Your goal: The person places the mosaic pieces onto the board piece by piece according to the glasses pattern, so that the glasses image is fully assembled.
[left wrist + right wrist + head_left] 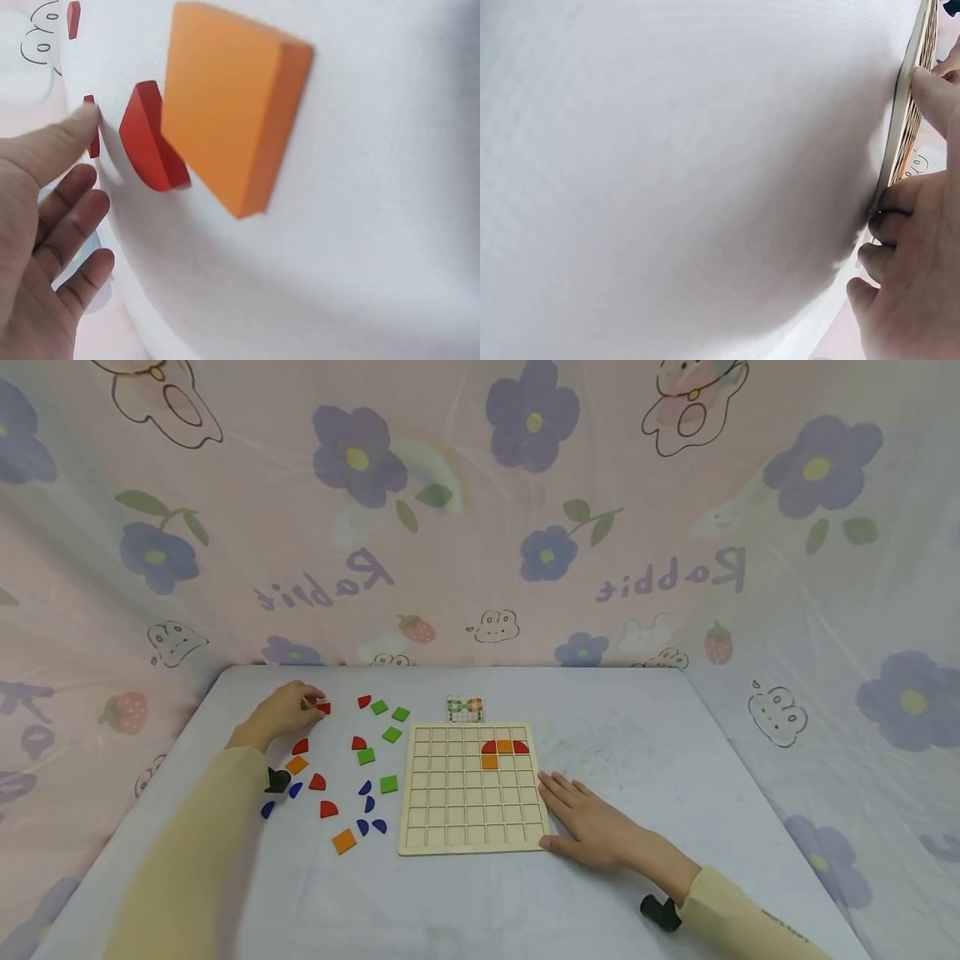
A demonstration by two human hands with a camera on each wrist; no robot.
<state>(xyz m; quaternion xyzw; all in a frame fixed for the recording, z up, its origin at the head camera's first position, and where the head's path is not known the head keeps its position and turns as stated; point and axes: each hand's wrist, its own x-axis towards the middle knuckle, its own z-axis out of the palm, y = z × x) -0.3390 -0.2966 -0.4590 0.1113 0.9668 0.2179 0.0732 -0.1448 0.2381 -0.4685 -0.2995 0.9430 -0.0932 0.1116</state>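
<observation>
At the far left of the table in the head view, my left hand (285,714) pinches a red quarter-circle tile (324,708) between thumb and fingers. The left wrist view shows the thumb over that red tile, with the other fingers loosely bent. A wooden grid board (457,816) lies at the middle, holding two red tiles and two orange squares in its upper right cells, such as the orange square (505,747). Along the board's right edge, my right hand (592,827) rests with its fingers extended, thumb at the lower corner.
Between the left arm and board lie loose tiles: several green squares (388,784), several red ones (328,809), several blue half-circles (370,804) and orange squares (344,842). A small pattern card (465,708) lies behind the board. A printed curtain (465,543) hangs behind the table.
</observation>
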